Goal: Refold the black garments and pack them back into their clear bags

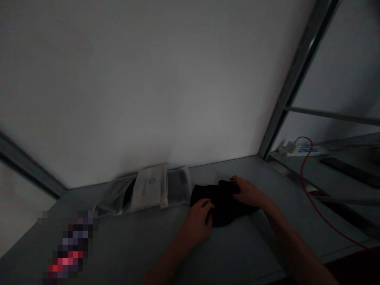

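Note:
A dark, folded black cloth [224, 204] lies on the grey surface, right of centre; the dim light hides what kind of item it is. At its near left edge, my left hand [200, 217] has its fingers curled onto the fabric. My right hand [247, 192] grips the far right part, thumb and fingers closed on it. Left of the cloth are frosted plastic zip bags [150, 188], overlapping against the wall, one with a printed round logo. Something black shows inside the bags.
A pixelated object [69, 245] occupies the left front. Behind stands a pale wall [148, 87], with a metal post [293, 75] to its right. Beyond the post are a power strip [305, 149], a red cable [303, 174] and a dark flat object [350, 171].

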Action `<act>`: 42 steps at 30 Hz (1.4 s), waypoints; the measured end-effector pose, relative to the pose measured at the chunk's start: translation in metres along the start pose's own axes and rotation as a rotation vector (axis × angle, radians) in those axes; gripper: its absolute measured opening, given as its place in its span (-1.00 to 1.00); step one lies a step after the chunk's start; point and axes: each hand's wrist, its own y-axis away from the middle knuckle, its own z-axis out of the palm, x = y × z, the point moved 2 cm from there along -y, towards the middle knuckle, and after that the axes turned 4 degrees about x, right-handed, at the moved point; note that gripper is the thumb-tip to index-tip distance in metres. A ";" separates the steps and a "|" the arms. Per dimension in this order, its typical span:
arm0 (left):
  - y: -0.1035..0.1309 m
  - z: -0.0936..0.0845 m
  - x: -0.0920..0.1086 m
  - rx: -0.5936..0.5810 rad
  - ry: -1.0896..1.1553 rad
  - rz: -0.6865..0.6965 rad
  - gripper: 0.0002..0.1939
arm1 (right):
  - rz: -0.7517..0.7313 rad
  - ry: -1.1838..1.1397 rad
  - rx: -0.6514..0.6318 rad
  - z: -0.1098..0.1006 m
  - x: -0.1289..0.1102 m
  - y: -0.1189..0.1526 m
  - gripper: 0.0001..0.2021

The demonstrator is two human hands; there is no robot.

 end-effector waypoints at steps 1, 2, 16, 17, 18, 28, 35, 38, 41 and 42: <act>0.000 0.000 0.000 0.000 0.002 -0.005 -0.65 | 0.018 0.005 0.011 -0.001 -0.001 0.000 -0.42; 0.000 0.000 0.000 0.001 0.003 -0.009 -0.65 | 0.024 0.003 0.016 -0.002 -0.002 0.000 -0.43; 0.001 -0.001 -0.002 -0.023 -0.007 0.006 -0.66 | 0.241 0.173 0.286 -0.022 0.026 -0.009 -0.67; 0.001 -0.001 -0.002 -0.024 -0.011 0.003 -0.67 | 0.271 0.181 0.328 -0.025 0.035 -0.009 -0.68; 0.001 -0.001 -0.002 -0.025 -0.014 0.000 -0.67 | 0.307 0.191 0.366 -0.028 0.046 -0.009 -0.69; -0.001 -0.003 -0.001 -0.037 -0.021 -0.007 -0.67 | 0.590 0.101 0.709 -0.045 0.081 0.005 -0.63; -0.002 -0.004 -0.002 -0.049 -0.025 0.006 -0.66 | 0.072 -0.291 0.559 -0.018 0.021 -0.019 -0.76; -0.002 -0.004 -0.003 -0.050 -0.029 0.005 -0.67 | 0.013 -0.332 0.402 0.003 0.017 -0.026 -0.81; -0.002 -0.004 -0.003 -0.047 -0.031 0.010 -0.68 | 0.073 -0.337 0.375 0.016 0.024 -0.033 -0.83; -0.002 -0.004 -0.003 -0.045 -0.029 0.011 -0.68 | 0.088 -0.344 0.366 0.017 0.027 -0.035 -0.83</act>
